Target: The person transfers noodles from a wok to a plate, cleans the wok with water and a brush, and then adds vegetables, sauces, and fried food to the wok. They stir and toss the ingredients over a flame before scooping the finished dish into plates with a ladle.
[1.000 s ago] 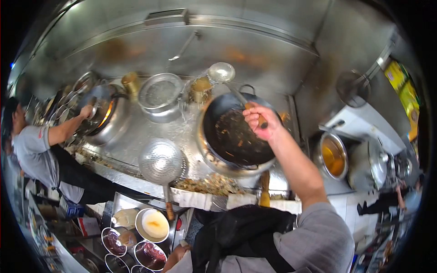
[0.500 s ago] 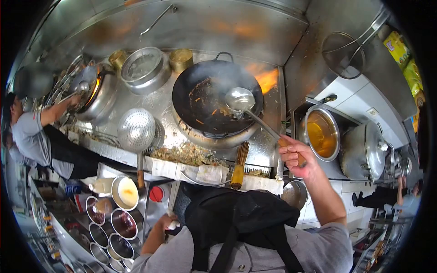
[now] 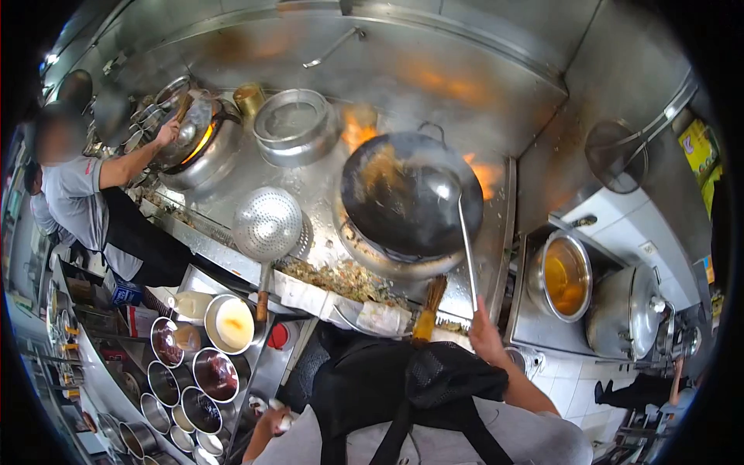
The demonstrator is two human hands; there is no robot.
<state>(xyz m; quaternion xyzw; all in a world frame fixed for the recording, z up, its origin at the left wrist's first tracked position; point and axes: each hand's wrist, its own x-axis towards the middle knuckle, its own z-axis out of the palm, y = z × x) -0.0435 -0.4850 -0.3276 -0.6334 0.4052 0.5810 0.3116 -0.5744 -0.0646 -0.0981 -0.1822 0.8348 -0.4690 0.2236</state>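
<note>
My right hand (image 3: 485,335) is closed round the handle of a long metal ladle (image 3: 466,248), whose bowl is inside the black wok (image 3: 411,198). Brown food shows blurred at the wok's upper left, and flames rise behind its rim. Low in the view, my left hand (image 3: 271,422) is closed on a white cloth (image 3: 285,418), beside the metal cans. A bamboo brush (image 3: 428,310) stands at the stove's front edge, between the wok and my body.
A perforated strainer (image 3: 267,223) and a metal pot (image 3: 292,128) are left of the wok. Sauce containers (image 3: 230,324) stand lower left. An oil pot (image 3: 564,277) and lidded pot (image 3: 632,314) are right. A co-worker (image 3: 85,182) cooks at far left.
The view has shifted, moving the stove rightward in the frame. My right hand is lower, nearer my body, and the ladle is more upright. Flames now show behind the wok's left side too.
</note>
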